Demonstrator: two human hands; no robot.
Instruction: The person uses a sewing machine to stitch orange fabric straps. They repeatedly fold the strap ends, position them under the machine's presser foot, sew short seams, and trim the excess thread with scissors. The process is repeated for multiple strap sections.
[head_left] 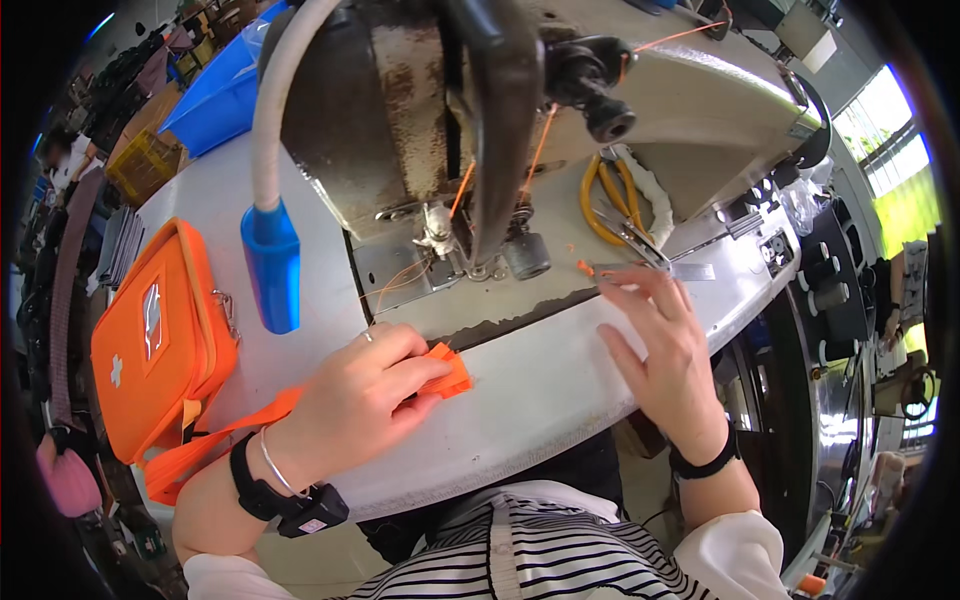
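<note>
My left hand (380,390) is closed on the folded end of an orange strap (250,410), which runs leftward to an orange zippered bag (150,340) with a white cross. My right hand (655,350) hangs with fingers apart, its fingertips by a thin metal strip (693,271) and small orange scraps (583,266). In front of both hands stands a sewing machine (400,100) threaded in orange, its presser foot above the metal plate (390,290). Yellow-handled scissors (590,200) lie at its right.
A white flexible neck with a blue head (270,270) hangs left of the needle area. A blue bin (205,90) and cardboard box (145,155) sit back left. Dark spools (825,300) stand at the right of the worktable (500,420). Another person (60,160) appears at far left.
</note>
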